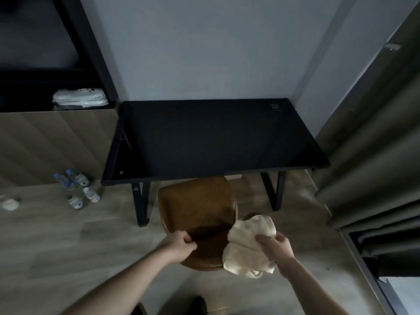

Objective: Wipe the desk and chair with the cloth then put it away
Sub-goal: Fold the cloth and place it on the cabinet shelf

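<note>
**Wiping the chair's right side**

My left hand [179, 245] grips the back rim of the brown leather chair [200, 214], steadying it. My right hand [276, 251] bunches the cream cloth [247, 244] against its right edge, probably the armrest. I should press firmly and follow the rim; the black desk [216, 137] stands beyond.

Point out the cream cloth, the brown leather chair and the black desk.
cream cloth [248, 243], head view, middle folds.
brown leather chair [197, 208], head view, seat centre.
black desk [216, 137], head view, bare top.
</note>
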Action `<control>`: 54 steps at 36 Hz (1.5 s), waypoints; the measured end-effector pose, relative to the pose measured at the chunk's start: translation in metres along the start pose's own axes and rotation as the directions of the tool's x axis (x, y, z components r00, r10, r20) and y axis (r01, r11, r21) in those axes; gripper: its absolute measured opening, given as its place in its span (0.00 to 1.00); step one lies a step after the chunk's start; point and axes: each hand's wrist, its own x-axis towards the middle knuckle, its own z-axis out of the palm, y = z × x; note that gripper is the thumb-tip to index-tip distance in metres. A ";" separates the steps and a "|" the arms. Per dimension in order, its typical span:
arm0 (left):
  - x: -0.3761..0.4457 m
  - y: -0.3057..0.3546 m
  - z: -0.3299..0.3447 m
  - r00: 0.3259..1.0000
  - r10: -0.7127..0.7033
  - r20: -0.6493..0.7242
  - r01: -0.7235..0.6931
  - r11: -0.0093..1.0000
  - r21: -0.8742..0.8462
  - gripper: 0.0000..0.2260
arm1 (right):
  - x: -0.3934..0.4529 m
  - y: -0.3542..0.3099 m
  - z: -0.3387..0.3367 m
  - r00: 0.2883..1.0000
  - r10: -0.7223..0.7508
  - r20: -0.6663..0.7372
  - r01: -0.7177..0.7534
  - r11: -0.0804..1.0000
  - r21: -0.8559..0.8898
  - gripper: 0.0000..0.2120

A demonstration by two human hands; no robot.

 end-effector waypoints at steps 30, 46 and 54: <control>-0.047 -0.107 -0.219 0.934 0.166 -0.315 -0.355 0.496 -0.792 0.13 | -0.127 -0.147 0.264 0.864 -0.405 0.301 0.346 0.909 0.231 0.29; -0.023 -0.183 -0.379 0.804 0.252 -0.539 -0.565 0.607 -0.559 0.10 | -0.142 -0.233 0.419 0.738 -0.596 0.318 0.549 0.803 0.231 0.22; 0.026 -0.175 -0.443 0.831 0.061 -0.553 -0.491 0.549 -0.677 0.12 | -0.096 -0.300 0.482 0.756 -0.506 0.416 0.390 0.858 0.335 0.22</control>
